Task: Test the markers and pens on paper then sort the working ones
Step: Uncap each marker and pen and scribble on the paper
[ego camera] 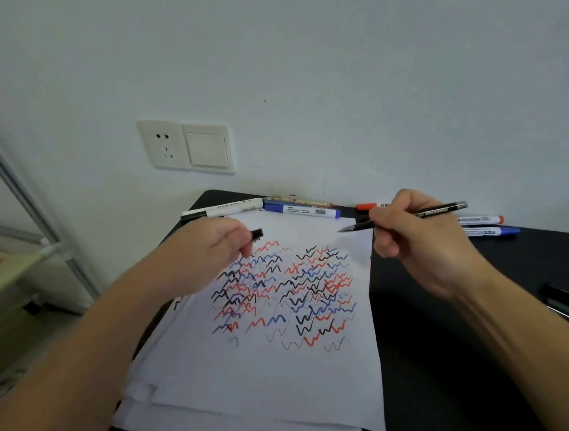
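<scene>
Your right hand (412, 235) grips the uncapped black pen (403, 218) above the paper (273, 381); your left hand (207, 253) pinches its cap (257, 234). Lower the tip onto a bare patch and scribble lightly.

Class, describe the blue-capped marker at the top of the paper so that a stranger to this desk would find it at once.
Start at the black table against the wall and find the scribbled paper. Along its far edge lies the blue-capped marker, white-bodied and barcoded. Unlike the black-capped marker to its left, both its ends are blue.
</scene>
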